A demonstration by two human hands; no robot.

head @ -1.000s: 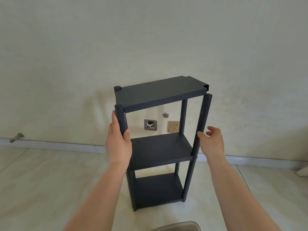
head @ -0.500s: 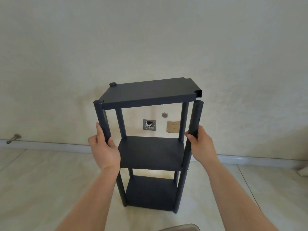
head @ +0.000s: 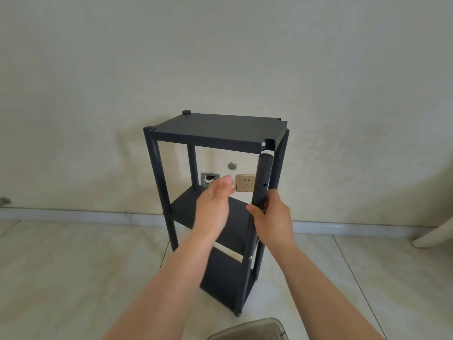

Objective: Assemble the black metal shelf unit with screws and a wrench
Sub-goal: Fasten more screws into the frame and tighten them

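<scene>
The black metal shelf unit (head: 215,130) stands upright on the floor with three shelves and round posts. Its near right post (head: 261,182) stops just below the top shelf's open corner, apart from it. My right hand (head: 270,218) grips that post above the middle shelf (head: 235,217). My left hand (head: 213,204) hovers open in front of the unit, fingers straight and blurred, touching nothing. No wrench or screws are visible, apart from one small screw head (head: 250,258) on the near right post.
A wall socket (head: 245,186), a round wall fitting (head: 232,165) and an open wall box (head: 209,179) sit behind the shelf. A skirting board (head: 73,213) runs along the wall. A grey container's rim (head: 247,330) shows at the bottom edge. Pale tiled floor surrounds the unit.
The shelf unit has turned, bringing its right corner nearer to me. My left hand has let go of the left post and swung toward the middle. My right hand keeps its grip.
</scene>
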